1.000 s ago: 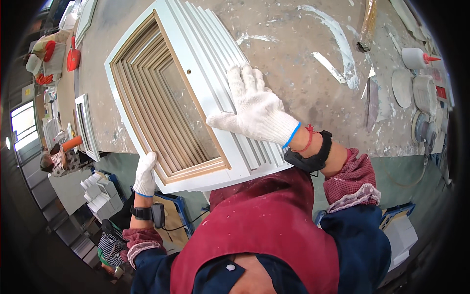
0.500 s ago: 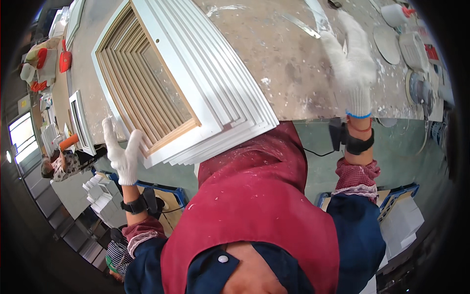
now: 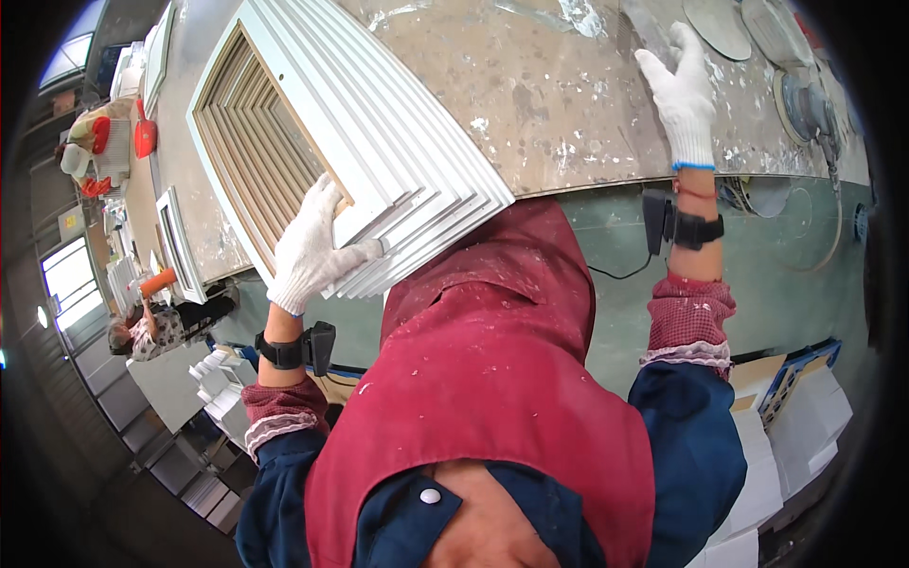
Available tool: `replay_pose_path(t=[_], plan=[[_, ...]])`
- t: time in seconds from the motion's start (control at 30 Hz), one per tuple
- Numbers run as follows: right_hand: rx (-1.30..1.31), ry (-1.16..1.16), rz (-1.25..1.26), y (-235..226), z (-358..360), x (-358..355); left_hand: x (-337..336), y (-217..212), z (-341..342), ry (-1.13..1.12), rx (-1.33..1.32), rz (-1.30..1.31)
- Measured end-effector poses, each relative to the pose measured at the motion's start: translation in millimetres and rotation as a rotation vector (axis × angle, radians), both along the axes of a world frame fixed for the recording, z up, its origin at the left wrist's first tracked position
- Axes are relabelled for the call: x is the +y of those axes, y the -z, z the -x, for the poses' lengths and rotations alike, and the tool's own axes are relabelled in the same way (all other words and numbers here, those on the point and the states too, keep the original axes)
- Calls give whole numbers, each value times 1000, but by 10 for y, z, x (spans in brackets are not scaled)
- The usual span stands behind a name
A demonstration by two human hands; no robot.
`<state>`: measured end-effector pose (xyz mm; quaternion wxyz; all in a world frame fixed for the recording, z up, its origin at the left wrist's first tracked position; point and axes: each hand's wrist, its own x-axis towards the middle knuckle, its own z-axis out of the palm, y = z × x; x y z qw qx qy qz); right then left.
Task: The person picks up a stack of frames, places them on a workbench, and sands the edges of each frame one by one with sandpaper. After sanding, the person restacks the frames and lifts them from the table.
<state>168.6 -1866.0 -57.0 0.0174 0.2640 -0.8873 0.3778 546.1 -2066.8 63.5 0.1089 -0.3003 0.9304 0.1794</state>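
A stack of white arched frames (image 3: pixel 398 156), with bare wood inner edges, lies on the worktable (image 3: pixel 559 104). My left hand (image 3: pixel 312 248), in a white knit glove, rests on the near corner of the top frame. Its fingers are stretched out across the corner and the thumb is apart. Right of the stack, my right hand (image 3: pixel 684 99), gloved the same way, is over the paint-spotted tabletop. Its fingers and thumb are apart, and I see nothing held in it.
On the right side are a round-headed power tool (image 3: pixel 805 109) with a hose, a pale oval disc (image 3: pixel 718 26) and a white container (image 3: pixel 776 33). A narrow white frame (image 3: pixel 178 244) and a red dustpan-like thing (image 3: pixel 145 131) are at left. Another person (image 3: pixel 156 327) is beyond.
My left hand has moved from beside the stack onto its near corner. My right hand, blurred near a flat metal blade before, is now sharper. The whole view has shifted.
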Motion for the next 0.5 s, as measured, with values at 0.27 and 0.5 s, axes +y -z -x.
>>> replay_pose_path(t=[0.27,0.5], plan=[[-158,-1105,344,-445,-1407,-728,38,-111,24,-256,-230,-133],[36,-1152,57,-628,-1568,-936,-35,-130,53,-211,-239,-157]])
